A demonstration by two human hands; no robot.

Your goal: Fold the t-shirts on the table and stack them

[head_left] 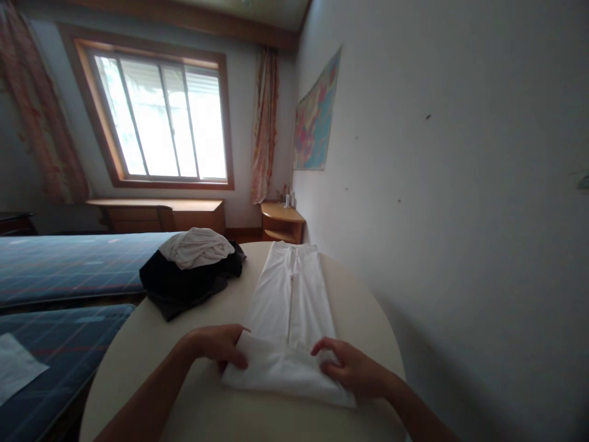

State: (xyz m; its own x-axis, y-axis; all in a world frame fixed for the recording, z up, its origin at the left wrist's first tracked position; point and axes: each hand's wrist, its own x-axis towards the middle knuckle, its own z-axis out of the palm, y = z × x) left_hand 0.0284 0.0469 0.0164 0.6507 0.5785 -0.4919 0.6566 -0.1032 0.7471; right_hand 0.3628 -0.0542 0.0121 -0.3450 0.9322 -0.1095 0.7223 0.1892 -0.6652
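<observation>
With the left hand (227,348), pinching the left end of the folded-up legs of the white trousers (308,310), thumb on top; with the right hand (350,366), curling bent fingers over the other end, without clearly showing whether gripping or merely resting. Working over trousers lying lengthwise on the round cream table (363,307), waistband (294,247) toward the far edge. For an even fold, be lifting both ends together, be squaring the near crease, now slanting lower on the right, and be smoothing wrinkles out of the flap (280,368) before letting go. Losing sight of the left fingertips beneath the cloth, of the layers inside the fold, and, past the bottom of the view, of the forearms (151,383) and the table's near edge. Only guessing at the garments in the black bundle (184,285), crumpled under a whitish cloth (197,247); making out almost nothing beyond the glaring window (161,116).
</observation>
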